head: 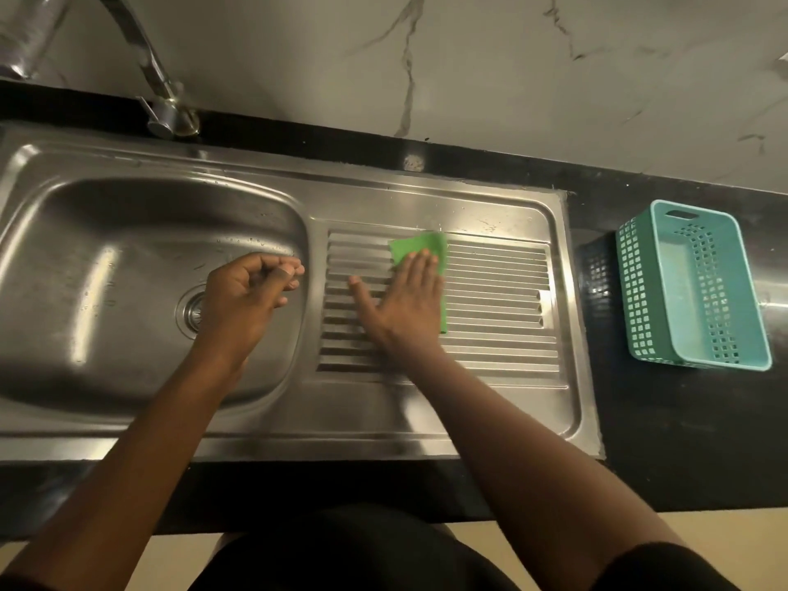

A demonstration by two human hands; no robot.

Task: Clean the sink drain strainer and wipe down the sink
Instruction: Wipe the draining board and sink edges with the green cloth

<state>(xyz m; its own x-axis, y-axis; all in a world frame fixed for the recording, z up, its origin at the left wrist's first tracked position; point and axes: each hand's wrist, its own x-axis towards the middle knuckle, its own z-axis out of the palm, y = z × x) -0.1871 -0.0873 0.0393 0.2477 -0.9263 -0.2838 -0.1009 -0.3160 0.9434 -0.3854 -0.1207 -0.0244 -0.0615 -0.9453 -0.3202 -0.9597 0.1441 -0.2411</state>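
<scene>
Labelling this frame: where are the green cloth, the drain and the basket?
green cloth [415, 246], head view, bare part above the fingers
drain [192, 314], head view, metal ring left of the wrist
basket [699, 287], head view, inner floor

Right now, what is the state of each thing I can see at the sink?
green cloth: spread flat on the ribbed drainboard, under the right hand
right hand: open, pressing the cloth
left hand: loosely curled above the basin, holding nothing visible
drain: partly hidden
teal basket: empty, on the counter
faucet: no water running
</scene>
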